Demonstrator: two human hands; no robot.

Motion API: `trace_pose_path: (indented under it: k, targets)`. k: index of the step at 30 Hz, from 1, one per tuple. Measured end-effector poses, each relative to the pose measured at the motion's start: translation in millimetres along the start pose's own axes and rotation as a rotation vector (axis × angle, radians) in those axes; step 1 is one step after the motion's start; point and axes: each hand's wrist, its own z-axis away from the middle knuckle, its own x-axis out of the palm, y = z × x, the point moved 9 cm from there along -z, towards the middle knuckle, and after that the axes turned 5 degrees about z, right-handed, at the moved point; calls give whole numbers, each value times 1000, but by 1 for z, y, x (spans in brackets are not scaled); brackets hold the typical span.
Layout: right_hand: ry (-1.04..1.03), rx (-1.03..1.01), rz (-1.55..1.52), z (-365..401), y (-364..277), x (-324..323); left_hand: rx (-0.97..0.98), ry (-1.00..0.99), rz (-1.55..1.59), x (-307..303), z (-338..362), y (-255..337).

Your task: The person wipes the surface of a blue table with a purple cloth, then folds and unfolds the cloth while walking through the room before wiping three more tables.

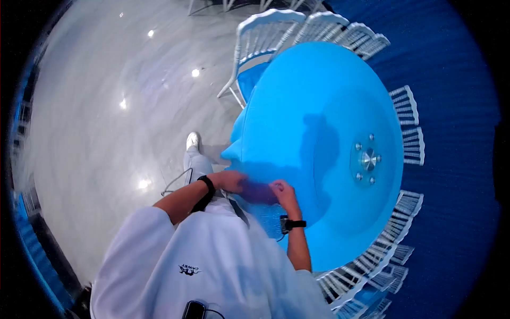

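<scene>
Because the blue tablecloth (319, 95) covers the whole round counter (383, 90) and hangs off its near rim, we judge it to be the largest thing to handle. It looks light, soft and limp, with no stiffness of its own. It would likely slide easily over the hard top and crease wherever it is bunched. We think the best place to take it is the hem at the rim, with two holds set apart so the pull spreads evenly. A single pinch would probably only drag a ridge across it.

White slatted chairs (265, 32) ring the counter closely, and the hanging edge could catch on them.

Our left hand (231, 181) and right hand (281, 192) rest on the cloth at the near rim, close together, with a shadowed patch between them. The left hand is blurred and its grip cannot be told. The right hand's fingers curl downward, but we cannot tell whether they pinch a fold.

A small metal hub (368, 159) with bolts sits at the centre, where the cloth might snag.
</scene>
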Motion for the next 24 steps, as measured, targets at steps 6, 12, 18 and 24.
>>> trace_pose_path:
  k: [6, 12, 18, 24]
  targets:
    - [175, -9, -55, 20, -47, -76, 60, 211, -372, -47, -9, 6]
    - [427, -83, 197, 55, -48, -114, 425, 567, -434, -119, -1, 89]
    - [535, -125, 376, 75, 53, -34, 54, 144, -657, -53, -19, -11]
    - [461, 7, 164, 118, 87, 18, 267, 108, -566, -45, -1, 24]
